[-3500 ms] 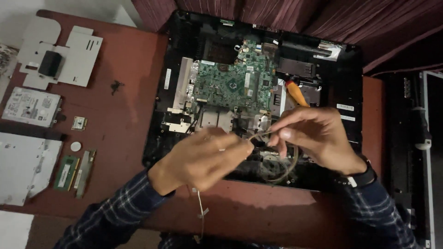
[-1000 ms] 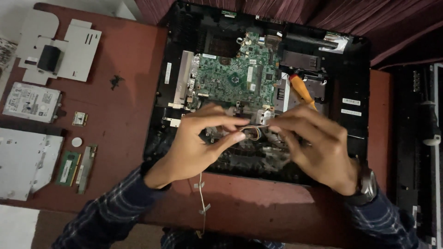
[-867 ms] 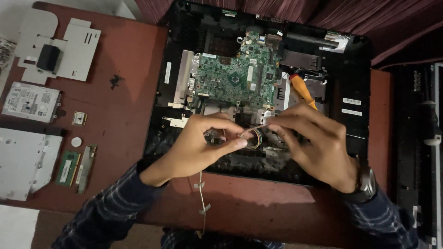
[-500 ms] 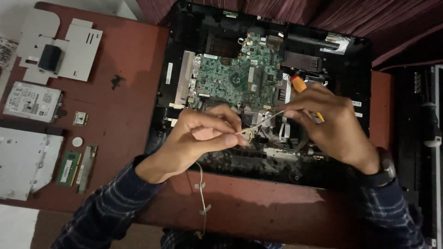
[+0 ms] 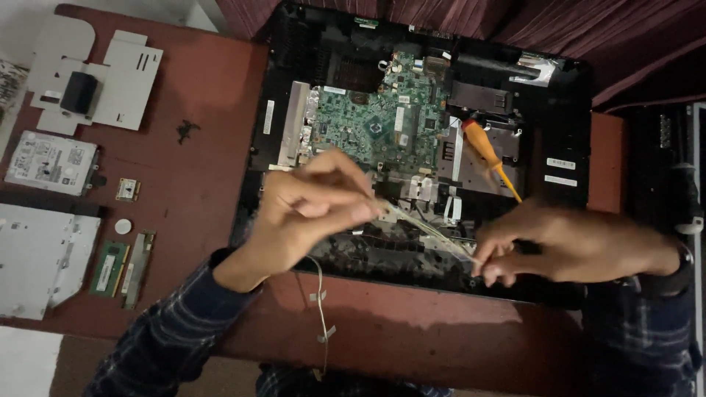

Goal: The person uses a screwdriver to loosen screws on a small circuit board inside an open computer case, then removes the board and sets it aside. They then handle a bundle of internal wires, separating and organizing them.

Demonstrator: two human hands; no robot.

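Observation:
An opened black laptop base (image 5: 573,95) lies on a reddish-brown table (image 5: 206,176), its green circuit board (image 5: 375,132) exposed. My left hand (image 5: 309,213) pinches one end of a thin pale cable (image 5: 426,229) above the front of the base. My right hand (image 5: 559,242) grips the other end near the base's front edge, so the cable runs taut between them. A second thin wire (image 5: 321,309) hangs from under my left hand over the table's front. An orange-handled screwdriver (image 5: 489,154) rests inside the base, right of the board.
Removed parts lie at the left: a grey cover plate (image 5: 110,73), a hard drive (image 5: 50,163), an optical drive (image 5: 37,257), memory sticks (image 5: 121,259), a coin cell (image 5: 123,226) and a small card (image 5: 127,190). A dark case (image 5: 676,169) stands at the right.
My right hand has moved down and to the right, away from the screwdriver, to the base's front edge. The cable is now stretched out between both hands. My left hand stayed near the middle.

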